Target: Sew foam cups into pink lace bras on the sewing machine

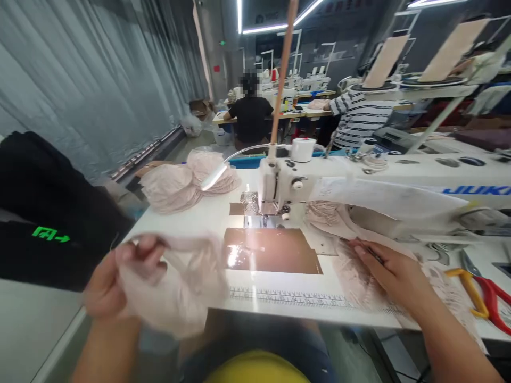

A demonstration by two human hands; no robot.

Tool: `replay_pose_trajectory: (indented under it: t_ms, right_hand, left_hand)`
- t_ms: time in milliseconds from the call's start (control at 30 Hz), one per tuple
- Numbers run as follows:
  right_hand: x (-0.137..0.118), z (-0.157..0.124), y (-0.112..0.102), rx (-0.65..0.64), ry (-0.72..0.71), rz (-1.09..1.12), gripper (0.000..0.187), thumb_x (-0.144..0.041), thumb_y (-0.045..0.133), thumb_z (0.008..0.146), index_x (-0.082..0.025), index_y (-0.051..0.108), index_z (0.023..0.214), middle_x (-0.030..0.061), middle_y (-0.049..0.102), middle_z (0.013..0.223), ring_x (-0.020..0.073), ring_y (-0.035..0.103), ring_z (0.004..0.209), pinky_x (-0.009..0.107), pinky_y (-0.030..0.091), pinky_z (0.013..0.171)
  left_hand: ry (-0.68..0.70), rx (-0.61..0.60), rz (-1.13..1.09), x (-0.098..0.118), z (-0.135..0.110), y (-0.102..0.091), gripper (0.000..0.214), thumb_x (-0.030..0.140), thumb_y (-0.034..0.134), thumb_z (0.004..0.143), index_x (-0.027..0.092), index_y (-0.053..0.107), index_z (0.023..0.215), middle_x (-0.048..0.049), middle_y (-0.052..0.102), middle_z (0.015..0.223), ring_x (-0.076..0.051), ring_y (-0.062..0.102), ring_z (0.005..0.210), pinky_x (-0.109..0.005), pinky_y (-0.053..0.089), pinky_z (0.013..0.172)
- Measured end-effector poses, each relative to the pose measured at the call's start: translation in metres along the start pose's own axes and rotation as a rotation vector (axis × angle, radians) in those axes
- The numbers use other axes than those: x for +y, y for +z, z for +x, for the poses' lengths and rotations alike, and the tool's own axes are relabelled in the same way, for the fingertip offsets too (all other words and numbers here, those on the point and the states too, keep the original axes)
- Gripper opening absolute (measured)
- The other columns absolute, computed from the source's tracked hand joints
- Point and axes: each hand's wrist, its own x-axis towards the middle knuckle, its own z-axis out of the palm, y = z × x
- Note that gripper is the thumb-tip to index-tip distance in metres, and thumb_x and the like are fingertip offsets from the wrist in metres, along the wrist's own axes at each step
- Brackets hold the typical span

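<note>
My left hand (115,276) is closed on a thin pale pink fabric piece (171,308), which hangs blurred over the table's front edge, left of the sewing machine. My right hand (391,271) rests over pale pink ruffled fabric (355,282) to the right of the needle area. In its fingers is a slim dark tool (375,256), whose exact kind I cannot make out. The white sewing machine (295,181) stands between my hands. In front of its needle area lies a shiny brown plate (271,250). The presser foot area is partly hidden by glare.
Stacked pink fabric pieces (171,186) lie at the back left of the table. Red-handled scissors (495,303) and a yellow handle (471,292) lie at the right. A printed ruler (295,298) runs along the front edge. Two people sit beyond the machine.
</note>
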Motion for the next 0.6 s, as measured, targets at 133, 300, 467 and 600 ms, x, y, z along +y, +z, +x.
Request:
replay_pose_trajectory:
  t_ms: [133,300,467,600]
  right_hand:
    - [-0.029,-0.003,0.016,-0.031,0.024,0.131,0.033,-0.052,0.050,0.085,-0.032,0.066,0.106,0.0095,0.068,0.109,0.0315,0.060,0.106,0.043,0.049,0.089]
    - [-0.097,-0.003,0.057,-0.442,0.042,0.362,0.056,-0.061,0.036,0.088,-0.024,0.064,0.120,0.0080,0.066,0.085,0.0223,0.064,0.079,0.033,0.053,0.067]
    - [-0.170,0.001,0.090,-0.741,-0.091,0.448,0.050,-0.058,0.053,0.083,-0.023,0.069,0.114,0.0101,0.068,0.099,0.0247,0.062,0.089,0.035,0.051,0.079]
    - [-0.191,0.006,0.113,-0.892,-0.036,0.566,0.048,-0.055,0.060,0.080,-0.020,0.070,0.111,0.0066,0.067,0.083,0.0191,0.060,0.078,0.030,0.049,0.070]
  left_hand:
    - [-0.230,-0.077,-0.324,-0.015,0.009,0.016,0.037,0.057,0.059,0.077,0.022,0.068,0.088,-0.0037,0.069,0.097,-0.026,0.064,0.090,-0.038,0.054,0.073]
    - [-0.365,-0.633,-0.410,-0.039,-0.003,0.050,0.056,0.046,0.068,0.078,0.014,0.060,0.122,-0.0123,0.067,0.113,-0.027,0.063,0.102,-0.035,0.049,0.086]
    - [-0.256,-0.825,-0.470,-0.030,-0.010,0.054,0.065,0.040,0.072,0.076,0.017,0.050,0.133,-0.0120,0.049,0.139,-0.029,0.046,0.127,-0.036,0.042,0.099]
    - [-0.254,-0.957,-0.548,-0.030,-0.012,0.052,0.051,0.038,0.072,0.076,0.014,0.058,0.119,-0.0094,0.064,0.112,-0.024,0.059,0.104,-0.031,0.047,0.086]
